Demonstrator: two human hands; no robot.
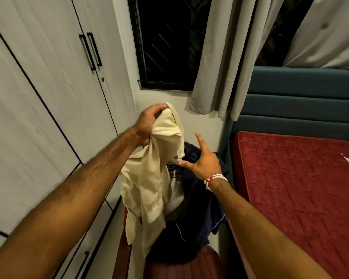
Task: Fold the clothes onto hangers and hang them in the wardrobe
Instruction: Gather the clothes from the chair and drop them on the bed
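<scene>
While my left hand (147,125) clenched a bunch of the cream shirt (149,188) near what looked like its collar, my right hand (205,163) was spread wide and grasped nothing. Its thumb sat at the shirt's right edge, touching or just short of it; I could not tell which. A beaded bracelet (215,179) circled that wrist.

I judged the shirt light, soft and quite limp. It kept no shape of its own and fell from my fist in loose folds, so one bunched grip carried it easily but left it twisted. To get it onto a hanger I reckoned I would want a hold at each shoulder seam, or at the collar and one shoulder, so the cloth could spread flat. It looked neither slippery nor fragile, only prone to creasing.

The shirt hung from my left fist and below it, between both arms, with its tail trailing down past the left edge of a reddish seat (179,268). Behind it on that seat lay a white printed garment (176,190) and a navy garment (199,214), which spilled over the seat's right edge towards the bed (290,188). The wardrobe (48,97) stood to my left, its doors closed. No hanger showed anywhere.
</scene>
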